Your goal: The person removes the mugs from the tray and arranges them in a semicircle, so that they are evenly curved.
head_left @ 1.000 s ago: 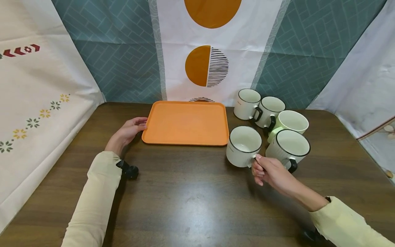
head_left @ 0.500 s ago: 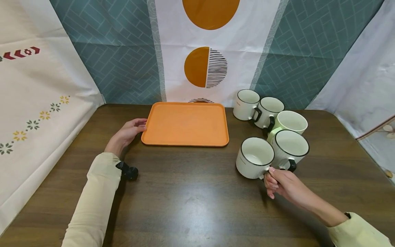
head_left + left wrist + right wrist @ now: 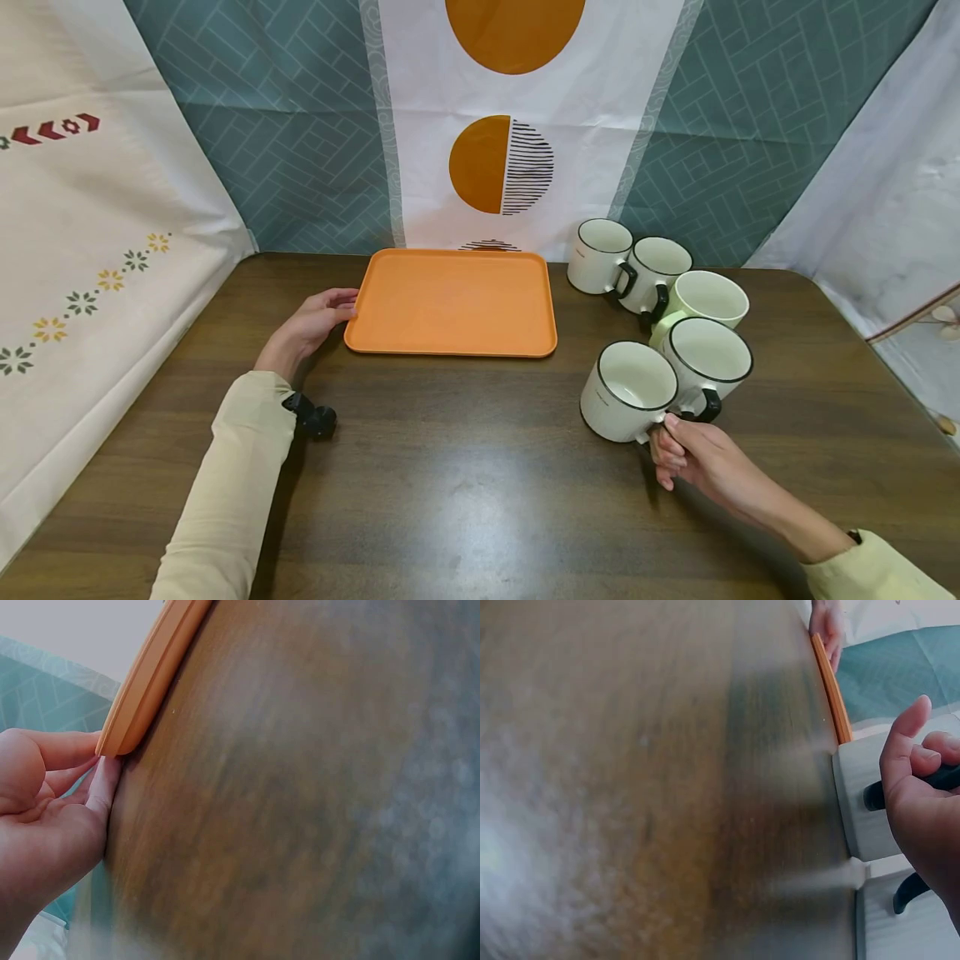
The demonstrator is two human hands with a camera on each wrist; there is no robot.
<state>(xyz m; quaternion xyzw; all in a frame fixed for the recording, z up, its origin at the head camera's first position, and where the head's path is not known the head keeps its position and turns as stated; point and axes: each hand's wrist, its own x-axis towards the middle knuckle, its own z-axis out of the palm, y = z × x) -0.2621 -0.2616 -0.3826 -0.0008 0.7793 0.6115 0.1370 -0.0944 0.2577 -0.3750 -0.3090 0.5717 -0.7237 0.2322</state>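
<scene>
My right hand [image 3: 701,458] grips the handle of a white enamel-style mug [image 3: 618,408] with a black rim; the fingers hide most of that handle. In the right wrist view the black handle [image 3: 874,796] shows beside the thumb. My left hand [image 3: 303,329] touches the left edge of an orange rectangular tray [image 3: 450,304] with its fingertips, as the left wrist view also shows. Nothing lies on the tray. Just behind the held mug stands another white mug [image 3: 708,354] with a black rim and handle, close to or touching it.
Behind that mug stands a pale green mug [image 3: 708,298]. Two more white mugs with black handles, a nearer one [image 3: 651,275] and a farther one [image 3: 597,257], stand at the back right. The wooden table [image 3: 450,450] meets hanging cloths [image 3: 300,150] at the back and sides.
My right hand has drawn the held mug right and nearer to me, from beside the tray's right corner to in front of the other white mug. My left hand and the tray keep their place.
</scene>
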